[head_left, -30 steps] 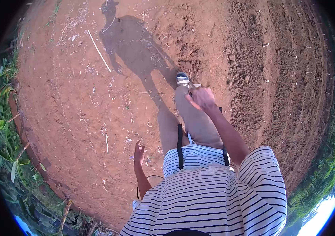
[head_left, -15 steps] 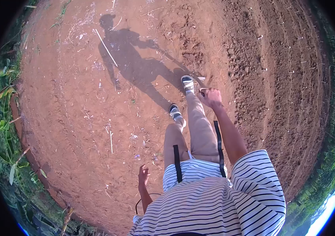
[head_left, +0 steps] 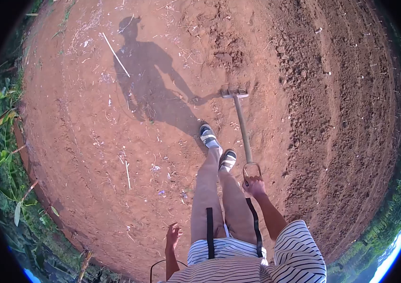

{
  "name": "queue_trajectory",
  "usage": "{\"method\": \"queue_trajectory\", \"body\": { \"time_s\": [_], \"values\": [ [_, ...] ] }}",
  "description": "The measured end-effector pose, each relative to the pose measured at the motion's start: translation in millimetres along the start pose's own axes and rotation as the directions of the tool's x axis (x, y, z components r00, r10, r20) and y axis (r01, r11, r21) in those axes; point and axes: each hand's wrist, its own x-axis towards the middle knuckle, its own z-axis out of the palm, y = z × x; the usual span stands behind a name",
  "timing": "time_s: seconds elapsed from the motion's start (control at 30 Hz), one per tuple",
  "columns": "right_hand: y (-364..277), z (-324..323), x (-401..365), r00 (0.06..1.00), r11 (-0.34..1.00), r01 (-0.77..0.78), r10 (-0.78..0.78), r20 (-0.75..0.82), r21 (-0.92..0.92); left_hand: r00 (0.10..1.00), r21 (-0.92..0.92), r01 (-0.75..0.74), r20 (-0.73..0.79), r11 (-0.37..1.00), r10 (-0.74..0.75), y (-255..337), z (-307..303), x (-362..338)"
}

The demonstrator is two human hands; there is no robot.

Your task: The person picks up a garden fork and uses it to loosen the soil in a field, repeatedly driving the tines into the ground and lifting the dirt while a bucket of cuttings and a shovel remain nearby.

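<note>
My right hand (head_left: 256, 186) is closed round the looped grip of a long-handled tool. The tool's wooden shaft (head_left: 243, 129) runs forward from the hand over the soil, and its metal head (head_left: 234, 93) rests at the ground ahead of my feet. Low in the view, my left hand (head_left: 173, 233) hangs beside my body with its fingers loosely curled and apart, holding nothing. A thin dark loop shows near the left wrist. My feet wear socks and sandals (head_left: 228, 160).
Dark tilled soil (head_left: 337, 118) in rows lies at the right, smoother reddish soil (head_left: 82, 155) at the left. A white stick (head_left: 115, 54) and a thinner one (head_left: 128, 174) lie on the ground. Green plants (head_left: 7, 160) border the left edge. My shadow falls ahead.
My right hand has come back closer to my body, and the tool's shaft and head now show fully. My feet have changed places in a step; the left foot is now farther forward.
</note>
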Motion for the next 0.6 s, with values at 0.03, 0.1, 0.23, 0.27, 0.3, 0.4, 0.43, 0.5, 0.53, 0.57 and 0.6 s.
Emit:
{"method": "queue_trajectory", "body": {
  "time_s": [0.03, 0.1, 0.23, 0.27, 0.3, 0.4, 0.43, 0.5, 0.53, 0.57, 0.6],
  "values": [
    [10, 21, -10, 0.999, 1.000, 0.005, -0.004, 0.033, -0.019, 1.000, -0.004, 0.022, 0.001, 1.000, -0.022, -9, 3, 4],
    [27, 68, -21, 0.978, 0.996, -0.074, 0.082, 0.189, -0.048, 0.999, 0.004, 0.047, 0.002, 0.999, -0.047, -29, 6, 12],
    [57, 152, -19, 0.821, 0.974, -0.187, 0.225, 0.526, -0.124, 0.996, 0.144, 0.091, -0.013, 0.985, -0.090, -75, 19, 27],
    [67, 174, -15, 0.821, 0.975, -0.188, 0.222, 0.526, -0.118, 0.997, 0.172, 0.075, 0.000, 0.982, -0.076, -82, 22, 33],
    [74, 194, -14, 0.757, 0.964, -0.209, 0.268, 0.596, -0.167, 0.997, 0.178, 0.079, -0.004, 0.981, -0.080, -90, 25, 33],
    [82, 222, -8, 0.681, 0.952, -0.238, 0.306, 0.665, -0.194, 0.993, 0.198, 0.121, -0.026, 0.973, -0.119, -98, 33, 36],
    [82, 222, -7, 0.675, 0.953, -0.246, 0.301, 0.674, -0.179, 0.995, 0.227, 0.097, -0.021, 0.969, -0.094, -94, 34, 34],
    [79, 202, -5, 0.644, 0.960, -0.210, 0.277, 0.713, -0.183, 0.997, 0.197, 0.076, -0.020, 0.978, -0.073, -93, 36, 23],
    [78, 184, -3, 0.653, 0.959, -0.210, 0.283, 0.703, -0.191, 0.998, 0.191, 0.063, -0.013, 0.980, -0.062, -92, 37, 20],
    [74, 164, -1, 0.635, 0.965, -0.193, 0.262, 0.726, -0.180, 0.998, 0.174, 0.060, -0.005, 0.983, -0.060, -92, 38, 15],
    [69, 141, 1, 0.618, 0.970, -0.175, 0.241, 0.748, -0.168, 0.998, 0.156, 0.055, 0.000, 0.986, -0.056, -90, 37, 8]
  ]
}}
